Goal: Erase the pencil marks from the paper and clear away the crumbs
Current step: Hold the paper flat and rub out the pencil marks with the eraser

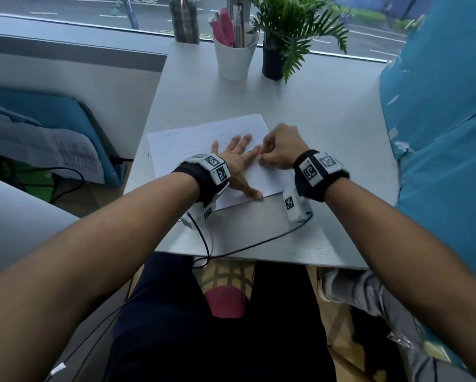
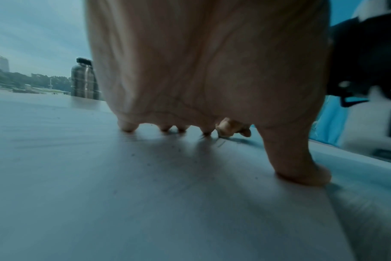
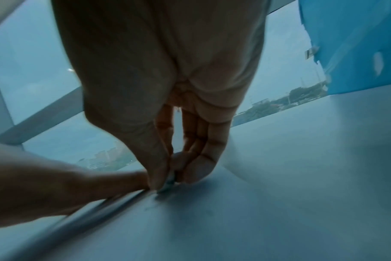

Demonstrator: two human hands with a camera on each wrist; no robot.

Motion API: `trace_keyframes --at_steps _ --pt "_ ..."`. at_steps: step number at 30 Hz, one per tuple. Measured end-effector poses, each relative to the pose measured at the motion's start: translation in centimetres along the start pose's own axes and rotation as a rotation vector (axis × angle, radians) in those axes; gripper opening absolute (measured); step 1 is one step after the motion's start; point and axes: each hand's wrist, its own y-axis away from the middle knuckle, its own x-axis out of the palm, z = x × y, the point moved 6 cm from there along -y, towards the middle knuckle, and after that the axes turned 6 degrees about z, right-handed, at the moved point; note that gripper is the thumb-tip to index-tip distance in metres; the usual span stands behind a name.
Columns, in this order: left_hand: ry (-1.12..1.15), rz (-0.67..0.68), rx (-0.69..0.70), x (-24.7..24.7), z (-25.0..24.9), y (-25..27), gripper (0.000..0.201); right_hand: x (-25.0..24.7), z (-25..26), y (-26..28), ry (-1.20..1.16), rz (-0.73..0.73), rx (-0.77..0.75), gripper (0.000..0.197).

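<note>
A white sheet of paper [image 1: 181,139] lies on the pale table [image 1: 328,133], with faint pencil marks and dark crumbs [image 2: 179,150] scattered on it. My left hand [image 1: 237,158] lies flat on the sheet, fingers spread and pressing it down; its thumb [image 2: 301,169] rests near the sheet's near edge. My right hand [image 1: 275,153] is beside the left fingers, pinching a small pale eraser [image 3: 169,183] between thumb and fingers, its tip down on the paper. Most of the eraser is hidden by the fingers.
At the table's back stand a white cup of pens [image 1: 235,53], a potted plant [image 1: 283,42] and a metal bottle [image 1: 184,20]. A blue panel [image 1: 438,133] borders the right side. Black cables [image 1: 245,246] run over the table's front edge.
</note>
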Motion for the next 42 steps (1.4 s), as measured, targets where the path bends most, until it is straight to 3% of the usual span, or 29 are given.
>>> trace_keyframes --at_steps 4,8,13,18,23,28,34,39,42 --pt "-0.015 0.013 -0.001 0.2 0.1 -0.1 0.136 1.4 -0.1 1.8 0.044 0.174 -0.033 0.002" --pt "-0.003 0.002 0.0 0.1 -0.1 -0.1 0.136 -1.0 -0.1 -0.5 -0.015 -0.037 0.017 0.007" --pt "-0.019 0.012 -0.001 0.1 0.1 0.0 0.137 1.1 -0.1 1.8 0.062 0.19 -0.035 0.003" --pt "-0.003 0.009 -0.002 0.0 -0.1 0.0 0.136 -1.3 0.0 -0.6 0.018 -0.024 -0.005 0.009" --pt "-0.005 0.027 0.0 0.1 0.0 0.0 0.136 1.2 0.3 3.0 0.102 0.13 -0.057 0.006" --pt "0.005 0.018 -0.002 0.0 0.0 0.0 0.137 -1.2 0.9 0.1 0.076 -0.023 -0.039 0.007" --pt "-0.016 0.032 0.031 0.1 0.2 0.1 0.136 0.9 -0.2 3.8 0.061 0.096 -0.06 0.004" --pt "-0.054 0.051 0.086 -0.6 1.7 0.4 0.126 1.1 -0.4 3.2 0.073 0.111 -0.059 0.003" --pt "-0.083 0.057 0.086 -0.5 1.8 0.4 0.129 0.3 -0.2 2.0 0.068 0.086 -0.053 0.006"
